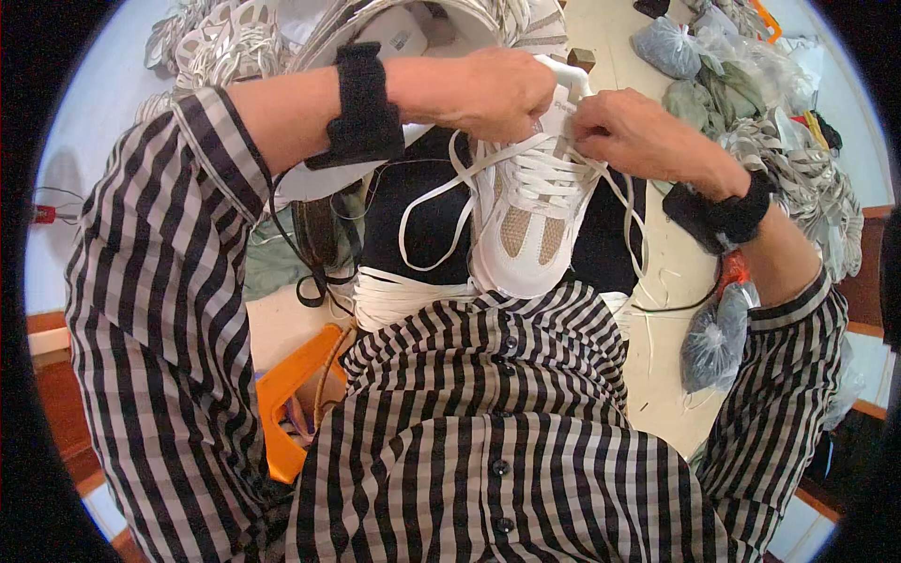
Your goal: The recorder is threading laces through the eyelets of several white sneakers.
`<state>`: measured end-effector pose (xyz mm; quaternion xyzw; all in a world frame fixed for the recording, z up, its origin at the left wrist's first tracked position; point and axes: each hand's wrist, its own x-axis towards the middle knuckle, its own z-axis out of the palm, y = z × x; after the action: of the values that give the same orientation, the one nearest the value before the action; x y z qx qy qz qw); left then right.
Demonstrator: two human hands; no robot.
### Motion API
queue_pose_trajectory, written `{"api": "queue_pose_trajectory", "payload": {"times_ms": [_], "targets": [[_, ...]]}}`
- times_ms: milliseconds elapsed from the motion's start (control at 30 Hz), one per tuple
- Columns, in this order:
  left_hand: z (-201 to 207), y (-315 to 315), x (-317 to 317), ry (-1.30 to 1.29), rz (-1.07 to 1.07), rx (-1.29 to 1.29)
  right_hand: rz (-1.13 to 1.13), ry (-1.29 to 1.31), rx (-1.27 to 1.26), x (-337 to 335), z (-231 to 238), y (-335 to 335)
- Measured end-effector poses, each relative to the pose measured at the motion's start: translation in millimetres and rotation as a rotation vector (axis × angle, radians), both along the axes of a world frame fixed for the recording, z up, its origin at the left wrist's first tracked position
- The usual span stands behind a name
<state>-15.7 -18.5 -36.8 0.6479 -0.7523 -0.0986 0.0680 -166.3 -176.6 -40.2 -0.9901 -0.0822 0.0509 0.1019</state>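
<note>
A white and beige sneaker [544, 235] lies in front of me, toe toward my body, on dark cloth over my lap. A flat white shoelace [547, 178] crosses its upper part, with loose loops hanging on both sides. My left hand [507, 94] is closed at the left eyelet row, and a strand of the lace runs up to its fingers. At the opposite eyelet edge, my right hand [627, 131] pinches the lace close to the tongue [560, 111]. The fingertips of both hands are partly hidden.
A bundle of white laces [404, 296] lies across my lap. Behind my left wrist stands a large pale round container [413, 33] with shoes in it. More sneakers [230, 47] are piled far left. Tied plastic bags [715, 338] and heaped laces [798, 178] are at right; an orange frame [282, 413] is low left.
</note>
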Motion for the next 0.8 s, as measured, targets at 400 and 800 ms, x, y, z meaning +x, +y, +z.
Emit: {"api": "queue_pose_trajectory", "payload": {"times_ms": [400,800], "targets": [[11,62,-142,0.541,-0.631,-0.202,0.056,-0.371,0.83,55,40,84],[106,-35,-115,-0.225,-0.4,-0.809,-0.453,-0.376,0.416,-29,23,19]]}}
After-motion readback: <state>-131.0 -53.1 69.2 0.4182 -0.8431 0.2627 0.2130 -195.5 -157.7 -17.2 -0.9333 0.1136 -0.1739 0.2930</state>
